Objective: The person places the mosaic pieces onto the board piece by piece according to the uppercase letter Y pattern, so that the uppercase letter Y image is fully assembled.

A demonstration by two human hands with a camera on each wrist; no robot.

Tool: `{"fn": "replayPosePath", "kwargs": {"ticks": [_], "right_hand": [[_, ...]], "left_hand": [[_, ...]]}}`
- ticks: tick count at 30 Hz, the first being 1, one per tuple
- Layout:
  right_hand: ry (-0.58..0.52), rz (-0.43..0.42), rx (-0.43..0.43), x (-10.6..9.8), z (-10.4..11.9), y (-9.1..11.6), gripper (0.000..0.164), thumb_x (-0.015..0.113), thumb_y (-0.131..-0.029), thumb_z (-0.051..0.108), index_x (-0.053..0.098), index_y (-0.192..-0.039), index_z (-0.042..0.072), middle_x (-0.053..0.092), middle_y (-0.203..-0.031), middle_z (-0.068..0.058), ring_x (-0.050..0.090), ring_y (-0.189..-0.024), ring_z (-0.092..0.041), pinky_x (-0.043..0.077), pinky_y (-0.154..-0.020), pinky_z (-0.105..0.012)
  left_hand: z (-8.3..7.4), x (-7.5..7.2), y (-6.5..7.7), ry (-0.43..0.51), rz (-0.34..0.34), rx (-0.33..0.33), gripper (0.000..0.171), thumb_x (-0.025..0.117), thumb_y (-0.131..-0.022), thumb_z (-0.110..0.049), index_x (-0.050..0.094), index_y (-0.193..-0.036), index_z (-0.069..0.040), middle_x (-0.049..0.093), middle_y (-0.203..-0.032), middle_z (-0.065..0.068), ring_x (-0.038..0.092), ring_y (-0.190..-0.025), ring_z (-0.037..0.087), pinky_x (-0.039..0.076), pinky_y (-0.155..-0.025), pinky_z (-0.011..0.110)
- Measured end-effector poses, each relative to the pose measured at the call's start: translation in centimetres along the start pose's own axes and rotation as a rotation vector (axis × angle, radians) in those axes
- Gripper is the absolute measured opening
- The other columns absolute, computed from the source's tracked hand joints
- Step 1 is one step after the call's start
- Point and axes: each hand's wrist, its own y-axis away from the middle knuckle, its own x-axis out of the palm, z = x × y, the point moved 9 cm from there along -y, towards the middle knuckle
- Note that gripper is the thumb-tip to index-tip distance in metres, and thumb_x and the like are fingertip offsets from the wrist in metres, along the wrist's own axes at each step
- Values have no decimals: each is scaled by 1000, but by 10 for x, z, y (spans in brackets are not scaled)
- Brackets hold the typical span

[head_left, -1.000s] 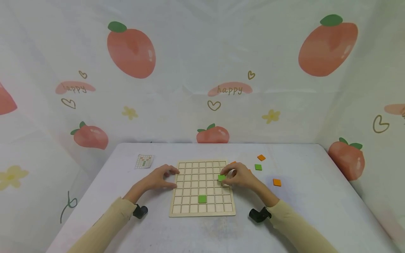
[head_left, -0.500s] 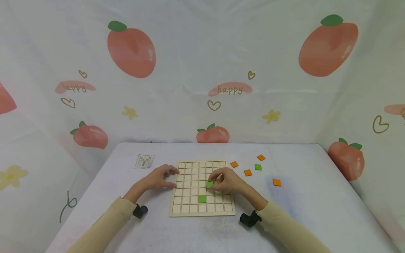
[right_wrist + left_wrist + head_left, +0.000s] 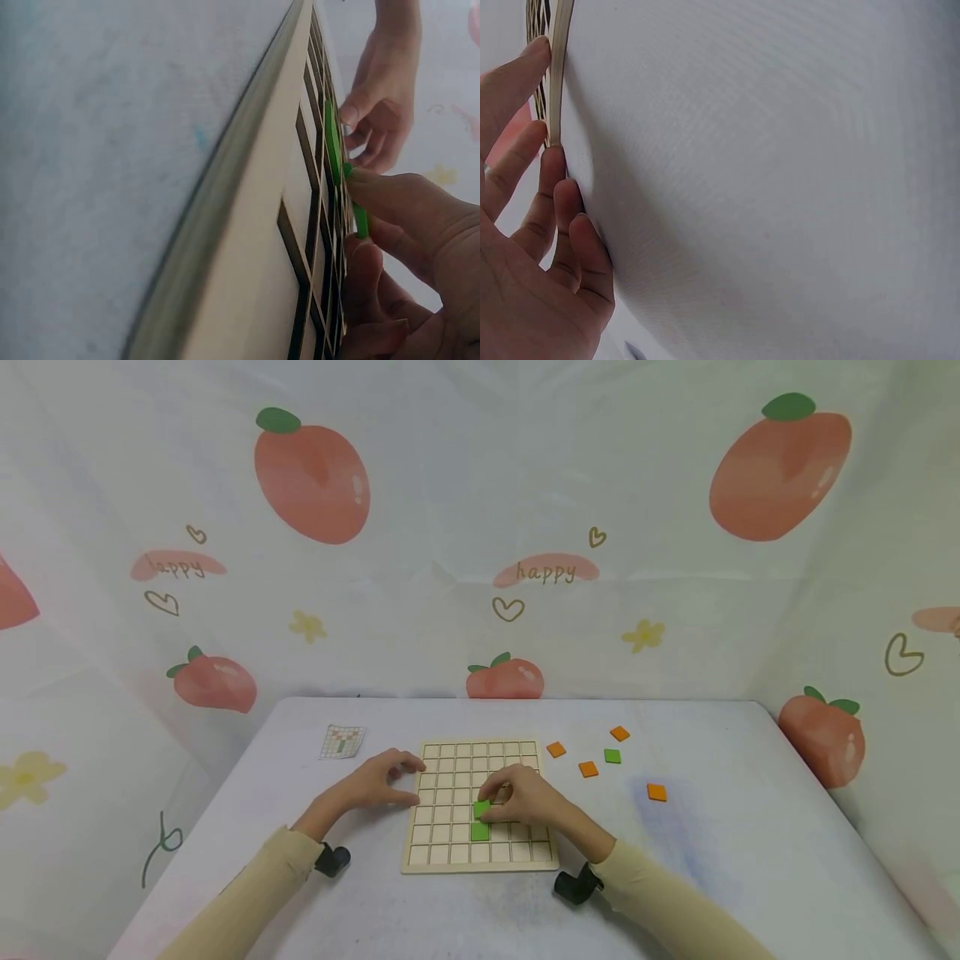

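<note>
A light wooden grid board (image 3: 442, 867) lies on the table with square cells. In the head view, one green tile (image 3: 480, 832) sits in a cell of its lower part. Just above that tile, my right hand (image 3: 525, 797) pinches a second green tile (image 3: 482, 810) between thumb and fingers, close over the cells. The right wrist view shows this held green tile (image 3: 361, 220) tilted on edge at the board's surface. My left hand (image 3: 378, 779) rests at the board's left edge, thumb and fingertips touching its side, as the left wrist view (image 3: 547, 225) also shows.
Right of the board lie loose orange tiles, among them one orange tile (image 3: 657, 792) farthest right, and a green tile (image 3: 612, 757). A small printed pattern card (image 3: 342, 742) lies at the table's back left. A fruit-patterned cloth (image 3: 405, 635) hangs behind.
My right hand has moved left and toward me across the board with the green tile, stopping right above the placed one. My left hand has stayed at the edge.
</note>
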Motion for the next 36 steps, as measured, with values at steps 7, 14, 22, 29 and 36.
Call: {"fn": "replayPosePath", "kwargs": {"ticks": [7, 14, 22, 29, 36], "right_hand": [[63, -11, 2, -1, 3, 0, 17, 87, -81, 14, 78, -94, 11, 70, -92, 6, 57, -79, -15, 49, -68, -29], [80, -7, -2, -1, 4, -1, 17, 87, -82, 16, 78, -95, 11, 69, -90, 7, 58, -81, -13, 50, -70, -29], [87, -2, -11, 0, 4, -2, 16, 87, -82, 17, 78, -95, 12, 68, -88, 8, 58, -81, -12, 50, -71, -30], [82, 7, 30, 2, 0, -3, 16, 88, -81, 17, 78, -94, 14, 66, -84, 9, 57, -79, -10, 49, -70, -30], [70, 7, 43, 2, 3, -1, 16, 88, -81, 16, 78, -93, 13, 65, -82, 7, 56, -78, -11, 48, -69, -30]], "left_hand": [[-1, -1, -2, 2, 5, 2, 53, 87, -82, -25, 64, -126, -7, 61, -121, 5, 56, -112, 27, 45, -98, 46], [-2, -3, -1, -5, 2, 4, 52, 87, -83, -26, 64, -126, -7, 61, -120, 6, 56, -112, 28, 45, -98, 48], [-5, -3, -1, 0, 3, 6, 52, 87, -83, -25, 65, -125, -6, 61, -119, 6, 56, -111, 28, 45, -98, 48], [-5, -1, -1, -11, 8, -11, 52, 87, -82, -25, 65, -125, -5, 61, -118, 6, 56, -111, 28, 45, -98, 48], [-5, -1, -1, -3, 8, -9, 52, 88, -82, -23, 65, -124, -4, 61, -117, 7, 56, -110, 29, 45, -98, 50]]}}
